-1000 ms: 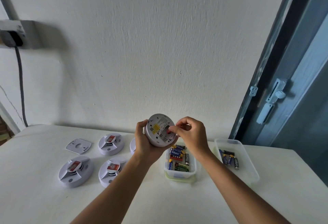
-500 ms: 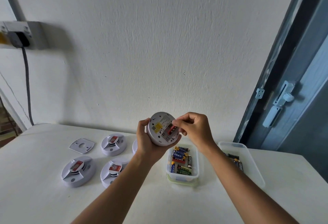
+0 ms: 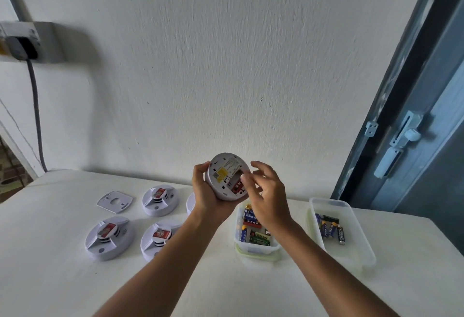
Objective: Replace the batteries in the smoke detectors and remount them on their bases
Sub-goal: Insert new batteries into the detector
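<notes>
Left hand (image 3: 209,192) grips the smoke detector (image 3: 227,177) back-up above the desk (image 3: 50,279); right hand (image 3: 266,191), fingers spread, touches its open battery bay – a battery swap, I'd say; next, pick from the battery tub (image 3: 256,247) just below

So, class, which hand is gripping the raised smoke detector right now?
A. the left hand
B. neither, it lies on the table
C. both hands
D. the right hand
A: the left hand curls round the smoke detector, while the right hand only reaches its spread fingers toward the open back.
</notes>
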